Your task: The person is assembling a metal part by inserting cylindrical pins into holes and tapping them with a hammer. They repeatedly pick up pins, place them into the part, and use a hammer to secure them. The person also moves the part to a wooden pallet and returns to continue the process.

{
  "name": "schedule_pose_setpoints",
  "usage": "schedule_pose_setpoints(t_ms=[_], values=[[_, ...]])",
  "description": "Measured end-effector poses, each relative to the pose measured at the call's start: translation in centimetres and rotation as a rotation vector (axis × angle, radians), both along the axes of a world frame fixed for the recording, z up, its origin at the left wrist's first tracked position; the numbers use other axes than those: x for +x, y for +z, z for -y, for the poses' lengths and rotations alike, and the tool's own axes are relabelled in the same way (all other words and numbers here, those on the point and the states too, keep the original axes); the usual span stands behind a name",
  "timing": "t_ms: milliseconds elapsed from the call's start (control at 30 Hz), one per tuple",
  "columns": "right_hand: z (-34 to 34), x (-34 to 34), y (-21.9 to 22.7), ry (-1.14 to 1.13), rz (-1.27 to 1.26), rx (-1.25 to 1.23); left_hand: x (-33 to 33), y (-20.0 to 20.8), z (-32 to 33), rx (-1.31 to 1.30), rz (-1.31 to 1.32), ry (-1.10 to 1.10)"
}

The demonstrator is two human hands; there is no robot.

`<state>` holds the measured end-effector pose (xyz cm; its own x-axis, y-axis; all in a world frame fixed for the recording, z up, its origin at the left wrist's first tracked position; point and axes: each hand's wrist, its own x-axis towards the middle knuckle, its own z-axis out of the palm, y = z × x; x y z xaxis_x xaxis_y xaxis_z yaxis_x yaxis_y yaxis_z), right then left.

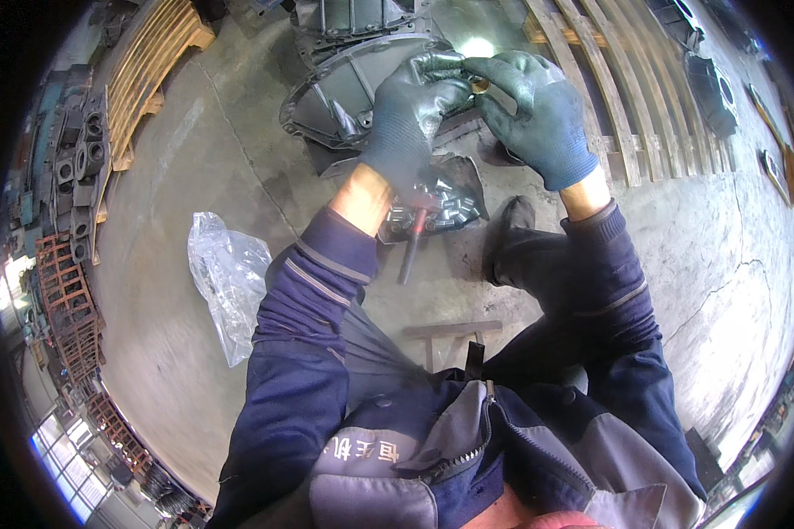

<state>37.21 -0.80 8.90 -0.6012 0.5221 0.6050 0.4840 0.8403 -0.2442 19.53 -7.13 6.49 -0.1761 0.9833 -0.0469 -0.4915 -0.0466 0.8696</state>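
**One slip away**

I see the small brass-coloured ring near the right edge of the ribbed grey metal casing. The grey-gloved right hand pinches it between thumb and finger; the grey-gloved left hand curls alongside, its hold unclear. Through bulky gloves, a shallow pinch could slip.

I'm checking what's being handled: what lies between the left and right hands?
In the head view, a small brass-coloured piece lies between the left hand and right hand, near the fingertips; whether both touch it is unclear.
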Motion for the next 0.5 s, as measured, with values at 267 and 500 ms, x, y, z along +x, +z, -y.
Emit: schedule_pose_setpoints(t_ms=[267,500], values=[[0.1,0.6,-0.4,0.025,-0.011,-0.017,0.5,0.9,0.2,-0.12,-0.016,-0.038],[0.2,0.9,-0.8,0.016,0.012,-0.043,0.3,0.4,-0.2,-0.165,-0.358,-0.039]])
